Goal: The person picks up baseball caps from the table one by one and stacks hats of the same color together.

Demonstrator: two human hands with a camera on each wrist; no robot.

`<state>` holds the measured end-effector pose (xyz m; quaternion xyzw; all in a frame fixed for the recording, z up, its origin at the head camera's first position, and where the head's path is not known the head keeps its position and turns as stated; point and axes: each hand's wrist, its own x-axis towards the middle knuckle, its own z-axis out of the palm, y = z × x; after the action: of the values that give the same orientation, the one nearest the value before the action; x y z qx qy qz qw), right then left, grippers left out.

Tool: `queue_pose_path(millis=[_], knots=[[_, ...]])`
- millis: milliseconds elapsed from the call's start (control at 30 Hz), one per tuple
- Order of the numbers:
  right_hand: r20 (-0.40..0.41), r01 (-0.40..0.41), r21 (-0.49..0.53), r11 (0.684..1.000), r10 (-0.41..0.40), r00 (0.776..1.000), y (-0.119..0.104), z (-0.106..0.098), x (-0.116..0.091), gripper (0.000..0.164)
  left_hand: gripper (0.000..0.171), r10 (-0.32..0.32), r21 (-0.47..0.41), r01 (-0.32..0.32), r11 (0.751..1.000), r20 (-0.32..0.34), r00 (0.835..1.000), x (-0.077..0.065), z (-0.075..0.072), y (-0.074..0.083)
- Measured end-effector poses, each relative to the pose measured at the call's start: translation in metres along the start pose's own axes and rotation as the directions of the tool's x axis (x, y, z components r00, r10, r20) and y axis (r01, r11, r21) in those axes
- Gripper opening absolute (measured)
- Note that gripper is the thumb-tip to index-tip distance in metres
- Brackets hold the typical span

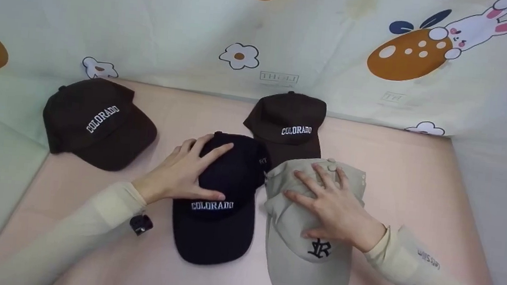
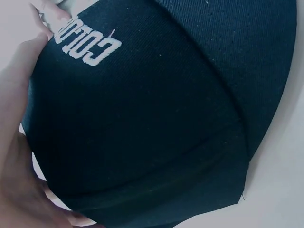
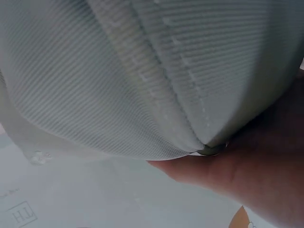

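My left hand [image 1: 182, 173] lies spread over the crown of a navy baseball cap [image 1: 212, 240] with white COLORADO lettering. Its thumb rests just above the letters, and the other fingers reach toward the top button. In the left wrist view, the fingers run along one side of the navy crown [image 2: 142, 118]. To the right, my right hand [image 1: 332, 207] rests with fanned fingers on a beige baseball cap [image 1: 305, 280] bearing a black monogram. The beige crown is creased under those fingers. Close up in the right wrist view are the beige cap's stitched seams [image 3: 156, 80]. Both brims point toward me.
A dark brown COLORADO cap [image 1: 99, 124] sits at the back left. Another brown cap [image 1: 290, 118] stands behind the navy and beige ones, its brim partly covered by the beige cap. All rest on a pink surface [image 1: 192, 105] before a printed cloth [image 1: 171, 29].
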<state>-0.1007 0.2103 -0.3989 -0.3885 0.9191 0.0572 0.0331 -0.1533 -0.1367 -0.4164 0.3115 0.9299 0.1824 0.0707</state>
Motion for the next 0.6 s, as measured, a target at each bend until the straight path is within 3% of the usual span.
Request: queue_pose_path(millis=[600], knots=[[-0.008,-0.072,0.032,0.997,0.072,0.997,0.028,0.012,-0.041,0.087,0.099,0.032,0.005,-0.032,0.999,-0.031,0.999,0.001,0.008,-0.008]])
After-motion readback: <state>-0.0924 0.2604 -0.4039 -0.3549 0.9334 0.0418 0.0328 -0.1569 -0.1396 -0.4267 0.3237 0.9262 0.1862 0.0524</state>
